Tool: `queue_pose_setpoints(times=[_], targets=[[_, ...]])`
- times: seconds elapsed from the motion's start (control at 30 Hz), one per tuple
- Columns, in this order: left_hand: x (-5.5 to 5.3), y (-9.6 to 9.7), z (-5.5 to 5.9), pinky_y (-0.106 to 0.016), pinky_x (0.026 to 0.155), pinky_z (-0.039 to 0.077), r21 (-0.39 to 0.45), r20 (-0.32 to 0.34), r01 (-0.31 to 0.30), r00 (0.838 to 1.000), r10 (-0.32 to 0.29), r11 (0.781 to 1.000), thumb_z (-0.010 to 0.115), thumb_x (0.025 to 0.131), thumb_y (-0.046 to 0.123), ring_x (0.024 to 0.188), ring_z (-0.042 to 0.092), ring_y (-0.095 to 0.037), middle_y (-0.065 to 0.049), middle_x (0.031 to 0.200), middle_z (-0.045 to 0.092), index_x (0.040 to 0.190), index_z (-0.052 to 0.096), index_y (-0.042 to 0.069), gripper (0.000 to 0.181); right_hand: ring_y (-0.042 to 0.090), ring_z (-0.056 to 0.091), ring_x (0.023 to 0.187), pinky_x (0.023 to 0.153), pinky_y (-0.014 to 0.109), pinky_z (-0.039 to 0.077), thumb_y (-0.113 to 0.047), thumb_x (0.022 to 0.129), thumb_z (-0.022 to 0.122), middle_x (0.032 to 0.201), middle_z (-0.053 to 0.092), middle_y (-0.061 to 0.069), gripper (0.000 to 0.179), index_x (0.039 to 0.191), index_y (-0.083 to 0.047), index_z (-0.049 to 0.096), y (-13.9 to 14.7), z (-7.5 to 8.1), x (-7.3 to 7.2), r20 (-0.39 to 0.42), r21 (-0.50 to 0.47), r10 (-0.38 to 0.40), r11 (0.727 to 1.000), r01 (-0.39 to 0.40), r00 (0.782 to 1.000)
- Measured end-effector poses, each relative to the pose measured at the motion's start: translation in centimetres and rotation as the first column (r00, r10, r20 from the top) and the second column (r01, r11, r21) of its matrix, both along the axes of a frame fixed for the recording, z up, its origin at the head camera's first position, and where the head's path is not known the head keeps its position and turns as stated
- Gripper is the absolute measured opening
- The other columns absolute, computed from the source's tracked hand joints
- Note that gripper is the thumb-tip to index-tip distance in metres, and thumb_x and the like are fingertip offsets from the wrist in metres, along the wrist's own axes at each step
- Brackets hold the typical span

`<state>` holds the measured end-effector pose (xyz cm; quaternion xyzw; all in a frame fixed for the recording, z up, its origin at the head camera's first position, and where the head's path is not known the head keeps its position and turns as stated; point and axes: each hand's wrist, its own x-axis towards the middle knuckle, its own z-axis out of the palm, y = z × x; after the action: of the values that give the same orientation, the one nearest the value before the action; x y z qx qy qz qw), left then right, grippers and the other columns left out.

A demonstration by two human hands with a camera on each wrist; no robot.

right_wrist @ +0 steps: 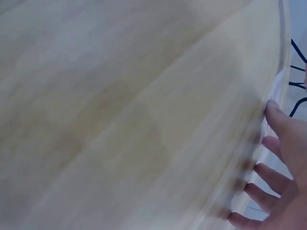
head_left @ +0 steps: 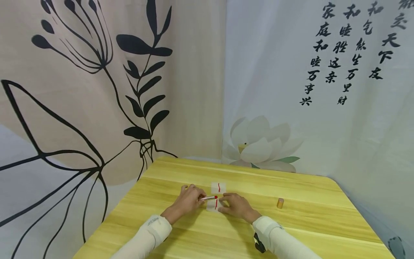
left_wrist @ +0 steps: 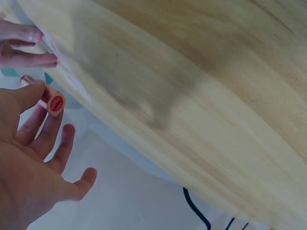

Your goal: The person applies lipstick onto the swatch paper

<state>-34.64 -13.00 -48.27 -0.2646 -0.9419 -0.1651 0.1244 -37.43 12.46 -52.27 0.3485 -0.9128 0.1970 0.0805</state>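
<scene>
Head view: one lipstick point(head_left: 208, 198) is pinched between the thumb and fingers of the left hand point(head_left: 189, 199). Its pale tube holds a single red stick, which points toward the right hand point(head_left: 237, 205). The lipstick lies across the gap between two slips of paper in this view; whether its tip touches either one, I cannot tell. In the left wrist view, the tube's base shows one red oval, and the other fingers of that hand are spread apart.

The upper slip point(head_left: 219, 187) and the lower slip point(head_left: 211, 205) lie one above the other on the table point(head_left: 323, 223), and each bears one red stroke. The right hand has its fingers spread, the thumb at the right edge of the lower slip and the index finger near the bottom edge of the upper. The right wrist view shows all five of its digits apart.

One copper-coloured cap point(head_left: 280, 203) stands on the table to the right, well apart from both hands; what its inside holds is hidden. Two white sleeves point(head_left: 147, 233) cover the forearms. Behind the table, the cloth point(head_left: 194, 72) carries dark plants, one pale lotus and four columns of writing.
</scene>
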Motion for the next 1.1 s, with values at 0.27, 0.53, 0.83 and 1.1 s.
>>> queue_pose_setpoints(times=[0.27,0.53,0.83,1.1], targets=[[-0.4,0.2,0.2,-0.064,0.107,0.034,0.079,-0.016,0.012,1.000,-0.011,0.997,0.081,0.093,0.021,0.097,0.059,-0.016,0.009,0.091,0.074,0.098,0.076,0.019,0.008,0.041,0.066,0.120,0.096,0.057,0.054,-0.027,0.096,0.078,0.132,0.067,0.024,0.040,0.126,-0.001,0.072,0.4,0.5,0.3,0.003,-0.073,-0.007,0.997,0.008,1.000],[-0.8,1.1,0.7,-0.061,0.108,0.035,0.178,-0.009,0.004,1.000,-0.002,0.984,0.080,0.094,0.024,0.101,0.062,-0.020,0.007,0.098,0.076,0.104,0.074,0.018,0.013,0.037,0.070,0.112,0.094,0.058,0.054,-0.020,0.093,0.080,0.123,0.073,0.017,0.034,0.122,-0.002,0.075,-0.1,2.0,-0.1,-0.002,-0.381,-0.024,0.924,0.021,1.000],[-0.7,3.0,1.8,-0.058,0.109,0.036,0.258,-0.041,0.019,0.999,-0.008,0.966,0.079,0.095,0.029,0.107,0.065,-0.020,0.006,0.102,0.078,0.110,0.075,0.018,0.019,0.026,0.073,0.101,0.091,0.061,0.055,-0.028,0.094,0.079,0.100,0.079,0.000,0.017,0.105,-0.015,0.077,-1.1,4.2,0.3,0.114,-0.543,-0.055,0.833,0.109,0.992],[-0.6,4.0,2.2,-0.055,0.104,0.041,0.291,-0.096,0.032,0.995,-0.004,0.956,0.079,0.095,0.033,0.104,0.065,-0.018,0.009,0.100,0.078,0.108,0.075,0.020,0.019,0.016,0.074,0.093,0.096,0.057,0.054,-0.025,0.091,0.083,0.092,0.077,-0.006,0.009,0.091,-0.019,0.076,-1.4,4.7,0.5,0.119,-0.620,-0.103,0.769,0.154,0.988]])
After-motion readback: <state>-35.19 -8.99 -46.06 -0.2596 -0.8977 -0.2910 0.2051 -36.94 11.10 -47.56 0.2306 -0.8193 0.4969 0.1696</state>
